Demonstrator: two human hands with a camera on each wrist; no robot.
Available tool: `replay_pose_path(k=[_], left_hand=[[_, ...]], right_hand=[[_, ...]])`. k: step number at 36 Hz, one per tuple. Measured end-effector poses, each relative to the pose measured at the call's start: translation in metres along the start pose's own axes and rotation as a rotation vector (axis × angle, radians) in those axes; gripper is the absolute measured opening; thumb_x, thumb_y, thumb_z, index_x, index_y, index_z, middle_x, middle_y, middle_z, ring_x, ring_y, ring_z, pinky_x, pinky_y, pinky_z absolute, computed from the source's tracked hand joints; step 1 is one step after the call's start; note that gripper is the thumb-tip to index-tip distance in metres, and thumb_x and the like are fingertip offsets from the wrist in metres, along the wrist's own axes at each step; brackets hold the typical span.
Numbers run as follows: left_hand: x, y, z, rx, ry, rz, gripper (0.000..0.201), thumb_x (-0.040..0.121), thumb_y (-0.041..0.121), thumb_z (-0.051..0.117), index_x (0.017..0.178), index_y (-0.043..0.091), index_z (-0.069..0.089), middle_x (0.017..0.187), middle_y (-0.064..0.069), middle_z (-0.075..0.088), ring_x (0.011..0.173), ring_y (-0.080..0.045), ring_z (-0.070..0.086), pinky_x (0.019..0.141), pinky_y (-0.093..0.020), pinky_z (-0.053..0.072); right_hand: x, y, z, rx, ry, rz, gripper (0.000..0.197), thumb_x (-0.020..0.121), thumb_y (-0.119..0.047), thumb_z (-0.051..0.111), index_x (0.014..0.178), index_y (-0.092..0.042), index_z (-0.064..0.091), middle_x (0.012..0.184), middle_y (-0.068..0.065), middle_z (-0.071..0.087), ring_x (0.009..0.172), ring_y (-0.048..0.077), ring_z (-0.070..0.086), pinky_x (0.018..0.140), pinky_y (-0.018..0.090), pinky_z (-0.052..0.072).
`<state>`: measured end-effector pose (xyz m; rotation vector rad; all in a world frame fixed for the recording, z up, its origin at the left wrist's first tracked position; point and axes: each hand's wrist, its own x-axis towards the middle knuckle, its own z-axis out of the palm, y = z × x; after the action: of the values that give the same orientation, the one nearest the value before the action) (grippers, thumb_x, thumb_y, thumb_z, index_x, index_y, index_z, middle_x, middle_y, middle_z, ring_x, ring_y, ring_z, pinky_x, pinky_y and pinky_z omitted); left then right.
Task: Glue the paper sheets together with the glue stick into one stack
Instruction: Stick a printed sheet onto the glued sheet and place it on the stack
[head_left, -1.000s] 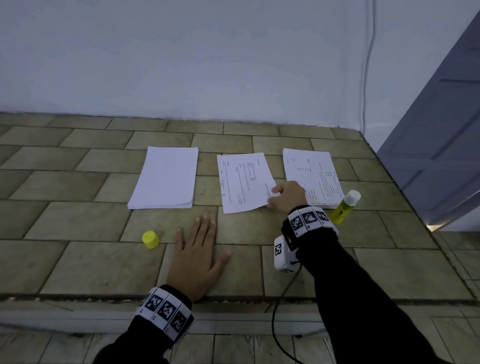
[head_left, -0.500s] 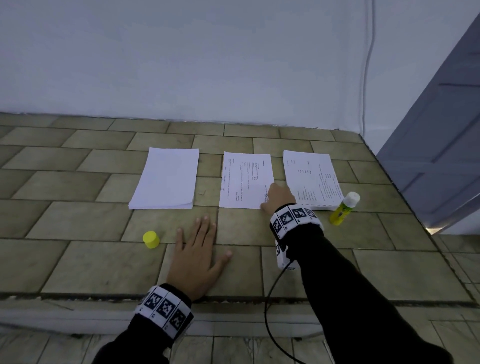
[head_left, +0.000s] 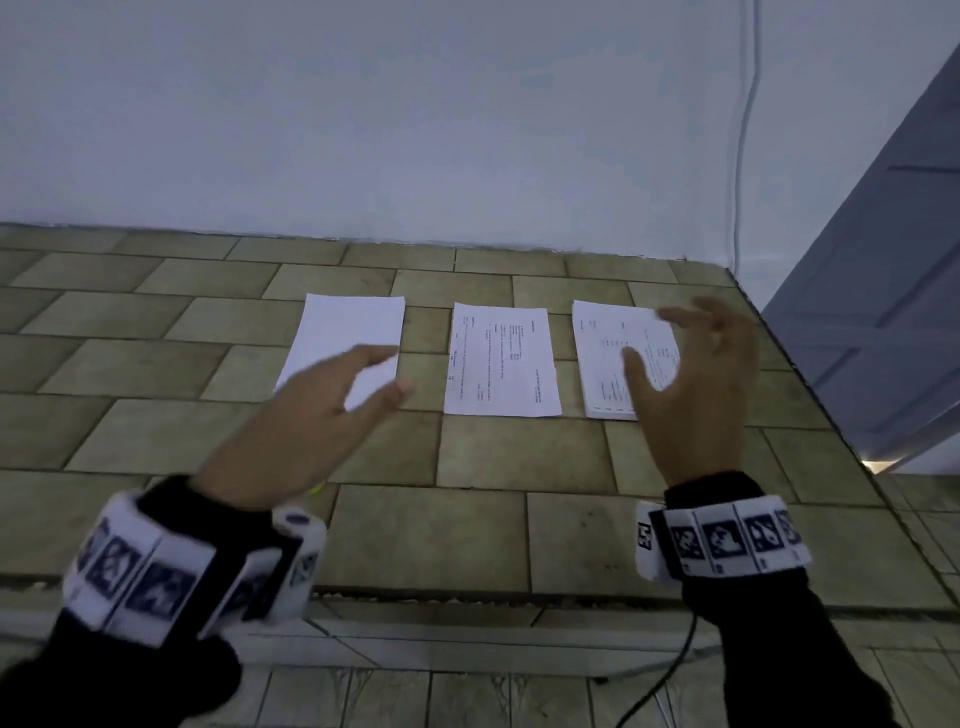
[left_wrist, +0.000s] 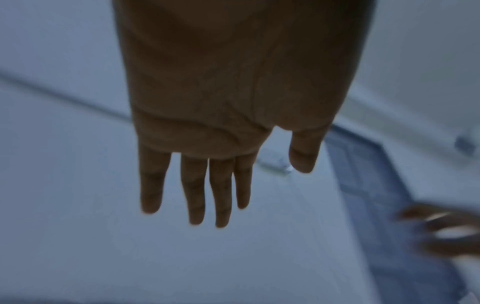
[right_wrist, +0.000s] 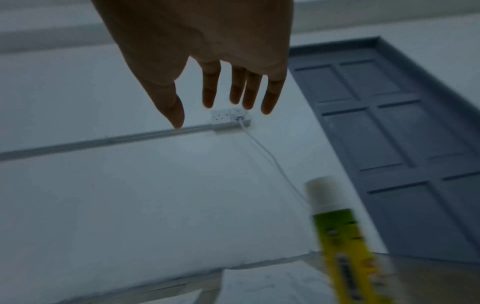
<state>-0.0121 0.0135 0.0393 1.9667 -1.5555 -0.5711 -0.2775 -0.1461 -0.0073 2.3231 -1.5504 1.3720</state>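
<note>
Paper sheets (head_left: 501, 364) printed (text unreadable), glue stick (right_wrist: 342, 242) label seemingly blurred, left hand (head_left: 311, 415) and right hand (head_left: 696, 384) spread, empty

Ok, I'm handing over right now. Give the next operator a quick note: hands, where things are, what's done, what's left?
Left hand and right hand: both raised above the tiled surface, fingers open, holding nothing.
Blank white paper stack lies left, single printed sheet centre, printed stack right, all apart.
Yellow-green glue stick, uncapped, lies beside the printed stack.
Done: centre sheet laid out.
Left: glue and stack the sheets.
</note>
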Motion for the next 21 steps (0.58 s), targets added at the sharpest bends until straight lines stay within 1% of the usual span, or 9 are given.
replay_pose_path(k=[2,4,5,7,10,12,15,18,21], left_hand=[[0.024,-0.013,-0.009,0.141,0.024,-0.085,0.066,0.091,0.061,0.040,0.146,0.024,0.041,0.144,0.010,0.045,0.121,-0.014,0.048,0.095,-0.030,0.036],[0.053,-0.035,-0.014,0.297,0.007,-0.200,0.077,0.088,0.068,0.036,0.146,0.019,0.039,0.149,-0.002,0.045,0.125,-0.025,0.050,0.102,-0.039,0.039],[0.068,-0.049,-0.014,0.386,-0.021,-0.273,0.081,0.087,0.072,0.035,0.146,0.018,0.038,0.148,-0.005,0.046,0.126,-0.028,0.050,0.103,-0.042,0.039],[0.093,-0.069,-0.011,0.538,-0.084,-0.388,0.079,0.090,0.072,0.035,0.146,0.016,0.036,0.145,-0.008,0.048,0.125,-0.030,0.050,0.102,-0.043,0.040],[0.117,-0.080,0.001,0.640,-0.162,-0.425,0.080,0.092,0.068,0.038,0.144,0.008,0.036,0.142,-0.013,0.049,0.122,-0.031,0.052,0.087,-0.034,0.040],[0.127,-0.087,0.012,0.658,-0.201,-0.432,0.084,0.091,0.069,0.042,0.145,0.005,0.034,0.144,-0.016,0.046,0.125,-0.031,0.050,0.086,-0.034,0.038],[0.135,-0.104,0.028,0.666,-0.209,-0.437,0.092,0.084,0.074,0.050,0.146,0.009,0.033,0.147,-0.013,0.044,0.128,-0.030,0.047,0.097,-0.037,0.039],[0.137,-0.113,0.035,0.698,-0.232,-0.435,0.093,0.079,0.075,0.057,0.142,0.010,0.037,0.141,-0.012,0.049,0.122,-0.030,0.051,0.095,-0.037,0.043],[0.137,-0.117,0.036,0.752,-0.264,-0.416,0.084,0.082,0.069,0.059,0.140,0.011,0.041,0.137,-0.010,0.052,0.121,-0.028,0.052,0.097,-0.036,0.044]], right_hand=[[-0.002,0.020,-0.004,-0.040,-0.015,0.080,0.057,0.080,-0.028,0.072,0.127,-0.008,0.047,0.142,0.016,0.037,0.133,0.031,0.033,0.108,0.042,0.032],[-0.004,0.043,-0.004,-0.004,-0.110,0.232,0.074,0.077,-0.030,0.078,0.134,-0.006,0.038,0.144,0.019,0.033,0.134,0.035,0.032,0.107,0.047,0.034],[-0.004,0.052,-0.004,0.032,-0.187,0.348,0.082,0.075,-0.034,0.079,0.137,-0.005,0.032,0.141,0.020,0.035,0.130,0.036,0.036,0.103,0.048,0.038],[-0.004,0.068,-0.001,0.085,-0.355,0.566,0.091,0.075,-0.042,0.079,0.138,-0.001,0.028,0.131,0.022,0.043,0.119,0.037,0.047,0.089,0.043,0.042],[-0.009,0.081,0.006,0.146,-0.445,0.663,0.075,0.077,-0.039,0.078,0.125,0.003,0.039,0.110,0.019,0.052,0.102,0.036,0.056,0.076,0.036,0.041],[-0.013,0.081,0.010,0.144,-0.479,0.679,0.064,0.081,-0.035,0.075,0.121,0.002,0.042,0.101,0.012,0.049,0.093,0.030,0.053,0.074,0.036,0.040],[-0.014,0.077,0.012,0.088,-0.510,0.660,0.053,0.087,-0.028,0.069,0.121,0.002,0.042,0.101,0.010,0.046,0.091,0.028,0.049,0.073,0.033,0.036],[-0.013,0.077,0.014,0.063,-0.520,0.655,0.046,0.090,-0.020,0.066,0.123,0.002,0.045,0.104,0.014,0.050,0.092,0.029,0.049,0.074,0.034,0.037],[-0.014,0.077,0.016,0.032,-0.527,0.635,0.038,0.091,-0.015,0.063,0.122,0.002,0.049,0.114,0.021,0.057,0.102,0.035,0.054,0.077,0.035,0.038]])
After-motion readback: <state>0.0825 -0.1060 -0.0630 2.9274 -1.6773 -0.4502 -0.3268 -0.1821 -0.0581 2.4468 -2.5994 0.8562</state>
